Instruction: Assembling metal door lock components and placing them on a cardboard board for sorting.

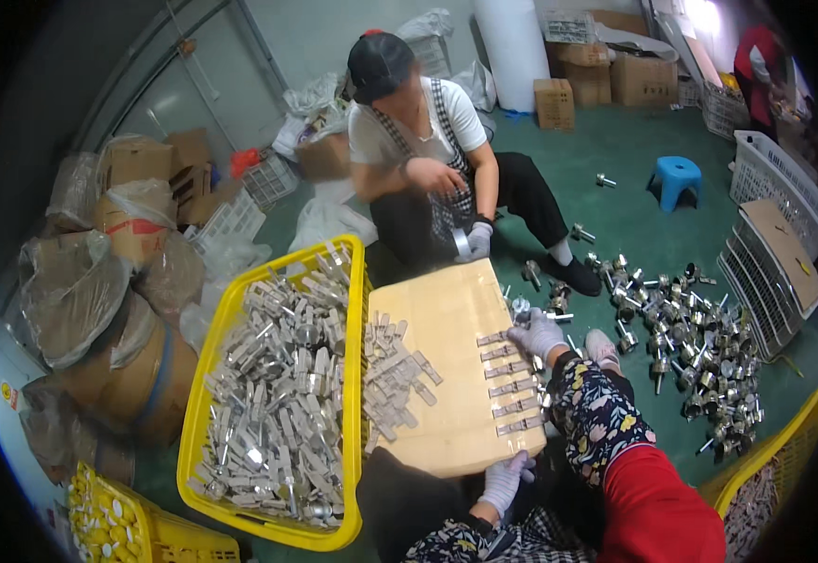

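On a green workshop floor crowded with cartons and crates, a pale board (446, 366) lies between two seated people. Five flat metal pieces (509, 385) sit in a column along its right edge, long axes running across the board. The right hand (537, 334), gloved, rests at the column's far end, fingers curled by the topmost piece; whether it pinches anything I cannot tell. The left hand (507, 480), gloved, grips the board's near corner, just below the lowest piece.

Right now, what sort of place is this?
Probably a small factory's assembly or sorting floor: a yellow crate of metal parts, more parts heaped on the green floor, stacked cartons.
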Demonstrator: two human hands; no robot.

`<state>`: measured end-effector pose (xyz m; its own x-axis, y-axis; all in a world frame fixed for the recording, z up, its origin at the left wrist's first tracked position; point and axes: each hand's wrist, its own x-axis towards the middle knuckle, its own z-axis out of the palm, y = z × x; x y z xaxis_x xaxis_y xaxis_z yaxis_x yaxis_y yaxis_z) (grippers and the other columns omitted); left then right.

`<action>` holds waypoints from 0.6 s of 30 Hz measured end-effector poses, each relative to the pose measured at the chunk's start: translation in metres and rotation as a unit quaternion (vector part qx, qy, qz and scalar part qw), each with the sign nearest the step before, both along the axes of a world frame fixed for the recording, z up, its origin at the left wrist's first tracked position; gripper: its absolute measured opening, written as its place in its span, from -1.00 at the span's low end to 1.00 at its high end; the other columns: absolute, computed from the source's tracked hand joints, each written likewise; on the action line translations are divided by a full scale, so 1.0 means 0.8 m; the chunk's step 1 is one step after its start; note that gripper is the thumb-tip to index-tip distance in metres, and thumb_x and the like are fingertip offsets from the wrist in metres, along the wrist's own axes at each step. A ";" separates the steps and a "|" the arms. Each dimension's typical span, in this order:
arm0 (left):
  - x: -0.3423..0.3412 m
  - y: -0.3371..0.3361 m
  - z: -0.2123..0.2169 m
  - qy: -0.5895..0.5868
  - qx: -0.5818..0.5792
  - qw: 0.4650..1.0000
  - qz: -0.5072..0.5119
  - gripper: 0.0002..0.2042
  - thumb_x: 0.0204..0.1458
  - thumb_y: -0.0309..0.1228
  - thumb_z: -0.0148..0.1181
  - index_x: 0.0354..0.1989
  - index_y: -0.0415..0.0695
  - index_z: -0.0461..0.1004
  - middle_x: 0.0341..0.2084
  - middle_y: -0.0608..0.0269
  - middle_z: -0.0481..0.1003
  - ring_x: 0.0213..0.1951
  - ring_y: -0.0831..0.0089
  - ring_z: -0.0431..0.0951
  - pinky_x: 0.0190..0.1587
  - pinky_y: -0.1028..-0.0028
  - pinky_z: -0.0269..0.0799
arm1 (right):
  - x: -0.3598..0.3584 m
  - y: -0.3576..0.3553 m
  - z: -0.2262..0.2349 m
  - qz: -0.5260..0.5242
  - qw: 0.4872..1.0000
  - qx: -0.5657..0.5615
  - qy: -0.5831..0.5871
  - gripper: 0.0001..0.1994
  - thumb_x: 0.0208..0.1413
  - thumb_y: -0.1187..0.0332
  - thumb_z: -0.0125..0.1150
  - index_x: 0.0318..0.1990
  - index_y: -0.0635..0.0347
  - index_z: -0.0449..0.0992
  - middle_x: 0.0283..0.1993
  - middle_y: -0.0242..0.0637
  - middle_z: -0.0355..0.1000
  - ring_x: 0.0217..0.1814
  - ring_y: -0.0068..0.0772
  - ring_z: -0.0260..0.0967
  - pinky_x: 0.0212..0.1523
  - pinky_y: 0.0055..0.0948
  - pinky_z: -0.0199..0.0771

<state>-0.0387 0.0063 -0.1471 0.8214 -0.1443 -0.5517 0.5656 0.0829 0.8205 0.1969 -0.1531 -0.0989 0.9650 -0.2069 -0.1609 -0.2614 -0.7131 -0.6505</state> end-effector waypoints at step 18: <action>0.033 0.001 0.015 -0.004 0.030 0.999 0.016 -0.57 0.04 -0.11 0.05 -0.38 -0.36 0.46 -0.57 0.19 0.46 -0.53 0.50 0.41 -0.41 0.56 0.31 | -0.110 -0.198 -0.130 -0.039 0.981 -0.149 0.115 -0.66 -0.12 0.14 0.06 -0.29 0.22 0.51 -0.29 0.07 0.43 -0.19 0.01 0.40 -0.10 -0.24 0.36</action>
<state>-0.0120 0.0069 -0.1353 0.8291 -0.0837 -0.5528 0.5576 0.0511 0.8285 0.1087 -0.3116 -0.2032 0.8899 -0.3493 -0.2935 -0.4379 -0.8344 -0.3346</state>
